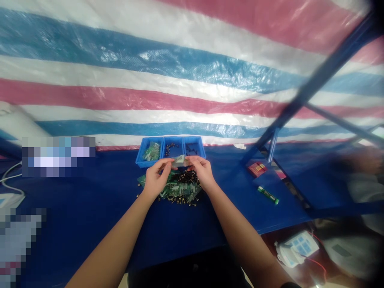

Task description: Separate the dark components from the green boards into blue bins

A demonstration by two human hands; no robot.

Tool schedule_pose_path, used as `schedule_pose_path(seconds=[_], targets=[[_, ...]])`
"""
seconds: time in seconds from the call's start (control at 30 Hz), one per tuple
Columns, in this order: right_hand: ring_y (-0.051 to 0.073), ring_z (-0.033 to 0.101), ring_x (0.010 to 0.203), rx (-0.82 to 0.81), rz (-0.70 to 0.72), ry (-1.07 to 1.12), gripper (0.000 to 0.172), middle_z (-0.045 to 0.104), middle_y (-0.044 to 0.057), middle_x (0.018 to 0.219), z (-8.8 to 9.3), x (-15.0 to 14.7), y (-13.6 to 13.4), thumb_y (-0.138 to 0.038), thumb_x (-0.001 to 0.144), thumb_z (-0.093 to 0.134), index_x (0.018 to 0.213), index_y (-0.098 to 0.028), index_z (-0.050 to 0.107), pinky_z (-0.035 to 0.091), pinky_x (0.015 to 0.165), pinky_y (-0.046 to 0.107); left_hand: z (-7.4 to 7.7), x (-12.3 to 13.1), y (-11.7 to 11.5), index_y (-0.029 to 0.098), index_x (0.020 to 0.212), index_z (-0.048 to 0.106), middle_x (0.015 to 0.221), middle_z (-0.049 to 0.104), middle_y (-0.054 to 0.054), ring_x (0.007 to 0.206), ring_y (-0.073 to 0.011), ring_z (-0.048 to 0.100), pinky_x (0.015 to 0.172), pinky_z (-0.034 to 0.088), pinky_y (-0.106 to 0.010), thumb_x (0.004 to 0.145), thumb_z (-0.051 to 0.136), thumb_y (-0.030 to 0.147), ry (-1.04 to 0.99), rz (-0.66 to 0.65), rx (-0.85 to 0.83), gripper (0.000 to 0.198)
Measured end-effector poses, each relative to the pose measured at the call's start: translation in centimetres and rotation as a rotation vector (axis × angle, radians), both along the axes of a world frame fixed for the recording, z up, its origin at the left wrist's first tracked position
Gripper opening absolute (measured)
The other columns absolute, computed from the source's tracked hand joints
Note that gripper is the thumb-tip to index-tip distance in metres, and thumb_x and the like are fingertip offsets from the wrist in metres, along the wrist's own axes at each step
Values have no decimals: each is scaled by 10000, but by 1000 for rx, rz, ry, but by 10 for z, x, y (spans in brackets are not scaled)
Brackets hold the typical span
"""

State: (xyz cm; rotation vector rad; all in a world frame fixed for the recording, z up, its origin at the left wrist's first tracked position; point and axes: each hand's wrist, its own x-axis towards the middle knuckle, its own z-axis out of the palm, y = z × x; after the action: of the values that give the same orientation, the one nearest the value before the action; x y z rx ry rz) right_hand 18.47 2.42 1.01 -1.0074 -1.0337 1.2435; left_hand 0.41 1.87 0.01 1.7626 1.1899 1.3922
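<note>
My left hand (157,177) and my right hand (204,173) meet above the blue table, thumbs and fingertips pinched on opposite ends of a small pale flat piece (179,161). It looks partly see-through; its exact kind cannot be made out. Below it lies a pile of green, shiny flat pieces (180,190) mixed with many small dark parts with brass-coloured ends (187,177). Just behind my hands stands a blue tray (177,151) with three compartments. Green pieces (152,151) fill the left one, while small dark parts (191,149) lie in the right and middle ones.
A red packet (257,169) and a green tube (268,195) rest on the table's right side. A blue metal frame (288,110) slants up there. Striped sheeting (180,96) hangs behind the table. At lower right is a white box (300,246); a blurred person (364,172) shows beyond.
</note>
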Motion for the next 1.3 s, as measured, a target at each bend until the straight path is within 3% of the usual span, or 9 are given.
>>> schedule_pose_path(seconds=[0.27,0.47,0.73,0.97,1.2,1.3], targets=[[148,634,699,61,-89,-33,231,698,19,801,-6,-2,2,-331,656,783,799,-188,673,521,670,275,-4,2,3,184,917,683,915,719,-54,712,-171,690,674,555,-285,840,659,357,3,63,62,191],[152,608,633,33,-46,-180,241,695,21,740,-5,1,1,-371,708,731,854,-180,715,497,613,280,-3,3,4,199,1229,541,919,737,-54,657,-171,704,664,578,-304,842,661,376,-37,70,-25,442],[142,605,569,-19,-10,-154,210,672,3,659,-1,1,-1,-368,732,709,834,-185,709,460,532,252,-4,-1,4,197,921,695,733,703,-18,628,-159,663,582,529,-251,858,613,428,175,159,49,253],[135,625,535,-65,18,-109,219,694,14,665,1,-1,-1,-369,733,710,833,-177,677,446,496,237,-2,-1,2,195,944,666,586,648,21,542,-136,621,519,473,-223,879,589,413,229,156,27,240],[164,669,639,-75,30,-65,282,724,61,758,0,0,0,-426,774,675,859,-161,721,456,525,239,0,-2,1,200,1031,613,859,728,-39,685,-167,688,556,508,-238,918,527,410,128,50,-22,254],[175,661,662,-26,-2,-92,296,717,56,738,-3,0,1,-447,752,698,840,-166,729,486,564,262,0,-5,2,204,1052,628,842,713,-38,708,-169,676,587,504,-246,927,511,410,196,50,23,268]])
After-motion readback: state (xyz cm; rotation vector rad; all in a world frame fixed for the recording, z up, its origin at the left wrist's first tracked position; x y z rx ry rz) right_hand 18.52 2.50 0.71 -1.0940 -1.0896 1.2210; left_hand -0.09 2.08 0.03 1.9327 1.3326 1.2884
